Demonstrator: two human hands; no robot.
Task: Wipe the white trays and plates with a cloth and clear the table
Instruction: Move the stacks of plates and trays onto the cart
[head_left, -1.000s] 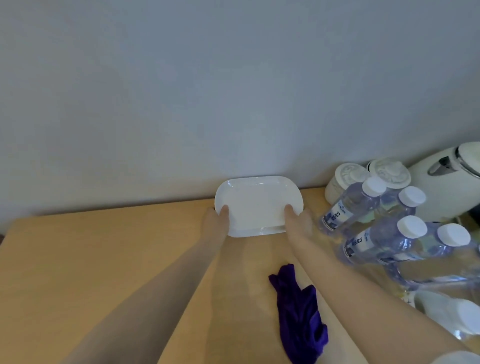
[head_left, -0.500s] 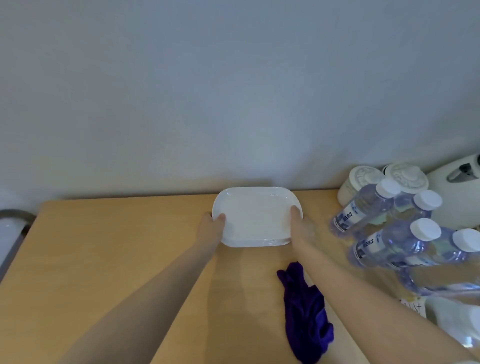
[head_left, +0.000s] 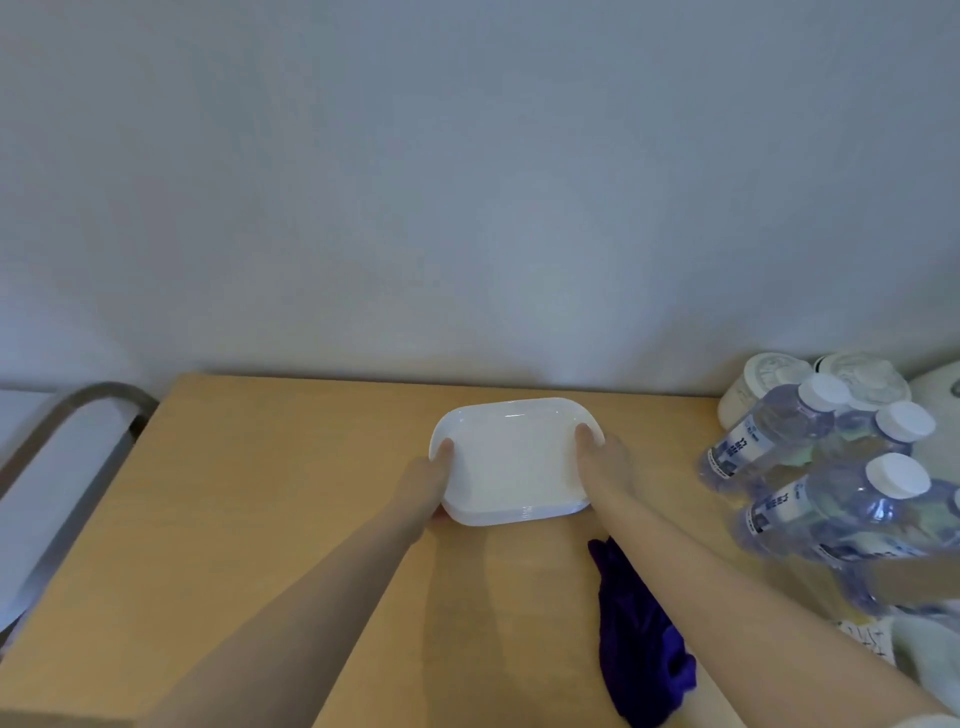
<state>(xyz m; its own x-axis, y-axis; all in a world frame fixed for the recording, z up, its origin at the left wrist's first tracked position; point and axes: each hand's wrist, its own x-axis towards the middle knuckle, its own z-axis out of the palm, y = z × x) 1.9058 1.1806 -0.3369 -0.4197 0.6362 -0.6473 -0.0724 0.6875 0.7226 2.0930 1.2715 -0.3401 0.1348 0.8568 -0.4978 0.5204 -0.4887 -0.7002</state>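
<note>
At the far left edge of the frame a curved metal rail (head_left: 78, 410) stands beside the table (head_left: 249, 519), just off its left edge. The table's back edge runs along the wall (head_left: 467, 182) across the middle of the frame. The left half of the wooden top is bare, from the left edge to the arms.

The left hand (head_left: 428, 480) reaches in from the lower left with the forearm stretched straight. Its thumb lies on top of the left rim of the stack of trays (head_left: 511, 460), and the other fingers curl under the edge, so it grips the stack from the side. The right hand (head_left: 605, 460) comes in from the lower right the same way, thumb over the right rim, fingers wrapped round the edge.

The stack sits in the centre of the frame, near the back of the table but apart from the wall. The trays are white, oblong with rounded corners and glossy, and thin layered rims show along the near side. Whether the stack rests on the table or is lifted cannot be told.

A dark purple cloth (head_left: 639, 644) lies crumpled on the table below the stack, partly under the right forearm. At the right edge stand water bottles (head_left: 810, 467) with white caps, close together, with white lidded jars (head_left: 769, 379) behind them against the wall.
</note>
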